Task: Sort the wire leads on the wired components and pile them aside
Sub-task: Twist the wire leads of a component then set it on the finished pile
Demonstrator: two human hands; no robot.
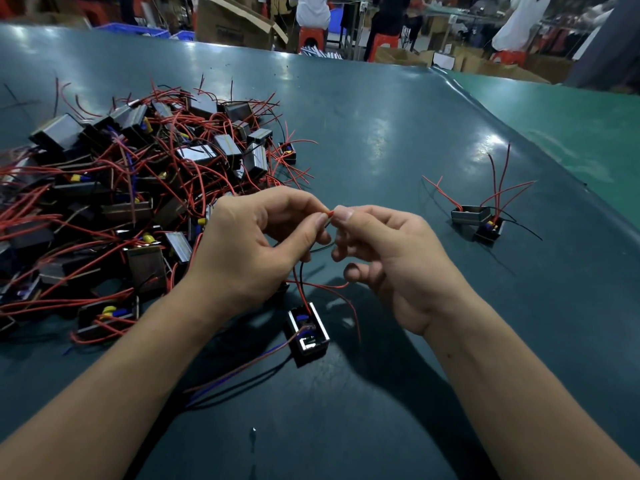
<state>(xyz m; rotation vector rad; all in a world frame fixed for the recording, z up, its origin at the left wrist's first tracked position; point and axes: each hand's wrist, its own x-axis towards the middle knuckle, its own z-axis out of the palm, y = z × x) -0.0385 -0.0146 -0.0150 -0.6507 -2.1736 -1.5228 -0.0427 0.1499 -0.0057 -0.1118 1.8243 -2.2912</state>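
Note:
A small black box-shaped wired component point(307, 332) lies on the dark green table point(398, 140) below my hands, with red, black and blue leads coming out of it. My left hand point(256, 247) and my right hand point(391, 258) meet above it. Both pinch the tip of one red lead point(330, 213) between thumb and forefinger. A black lead point(320, 249) loops between the two hands. A big tangled heap of the same components point(131, 202) with red wires fills the left side. Two components point(479, 220) stand apart at the right, their leads pointing up.
The table mat rises in a fold along the right side point(519, 133). Beyond the far edge stand cardboard boxes point(235, 22), red stools point(311, 36) and people at other benches. A small bright scrap point(254, 430) lies near the front.

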